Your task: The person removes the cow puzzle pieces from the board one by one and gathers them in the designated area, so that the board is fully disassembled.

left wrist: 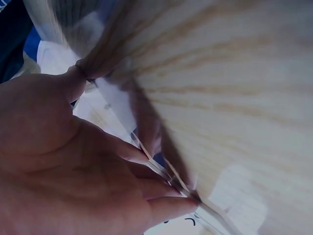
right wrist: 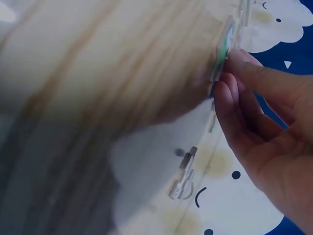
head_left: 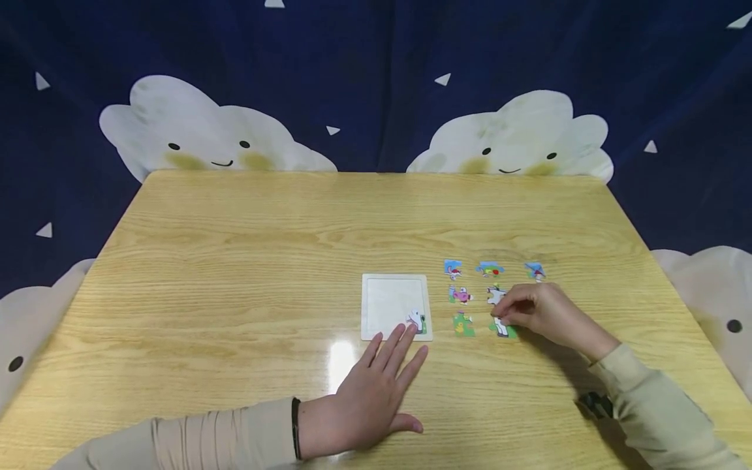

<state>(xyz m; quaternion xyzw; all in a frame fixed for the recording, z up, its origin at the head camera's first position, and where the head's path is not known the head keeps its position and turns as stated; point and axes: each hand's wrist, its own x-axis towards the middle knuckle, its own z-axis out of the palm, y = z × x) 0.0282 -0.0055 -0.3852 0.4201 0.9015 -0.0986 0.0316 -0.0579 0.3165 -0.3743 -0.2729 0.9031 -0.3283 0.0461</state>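
Observation:
My left hand lies flat with spread, straight fingers. Its fingertips rest on the near edge of a square white puzzle tray; the left wrist view has them along the tray's thin rim. One puzzle piece with a white animal part sits in the tray's near right corner. My right hand, fingers curled, pinches a green and white puzzle piece in the bottom row to the right. In the right wrist view, thumb and fingertips meet at that green-edged piece.
Around the right hand lie several loose pieces: a pink one, a green one, blue-topped ones and a white one partly behind the fingers. A dark blue cloud-print curtain hangs behind the wooden table.

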